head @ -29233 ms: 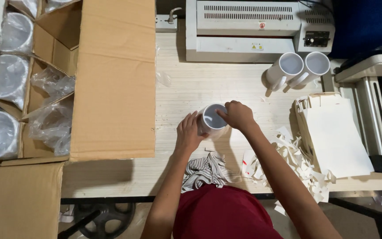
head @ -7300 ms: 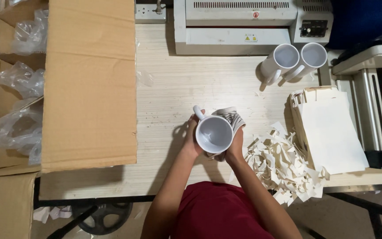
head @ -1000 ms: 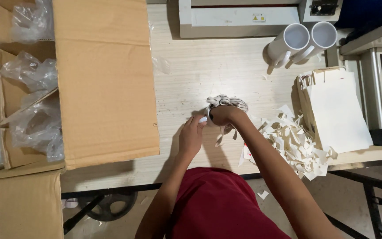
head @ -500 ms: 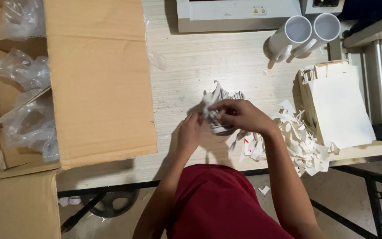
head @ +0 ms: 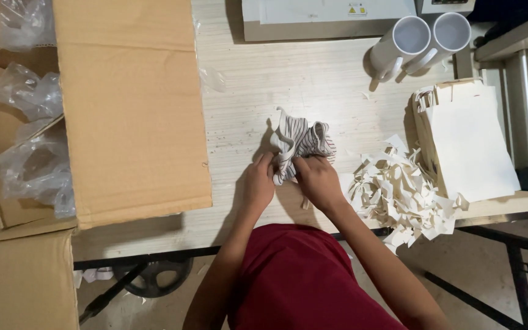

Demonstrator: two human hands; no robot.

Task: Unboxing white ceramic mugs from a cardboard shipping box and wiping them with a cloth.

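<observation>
A crumpled white cloth with dark stripes lies bunched on the pale wooden table. My left hand grips its near left edge. My right hand pinches its near right edge, fingers closed on the fabric. Whether anything is wrapped inside the cloth is hidden. Two white mugs lie on their sides at the back right, mouths toward me.
A big cardboard box with open flaps fills the left; plastic-wrapped items sit in its compartments. A heap of cream paper shreds lies right of my hands, beside a stack of white paper bags. A grey machine stands at the back.
The cloth has been set lower on the table and spread a little. Both hands have shifted to its near edge; the view has dropped closer to the table.
</observation>
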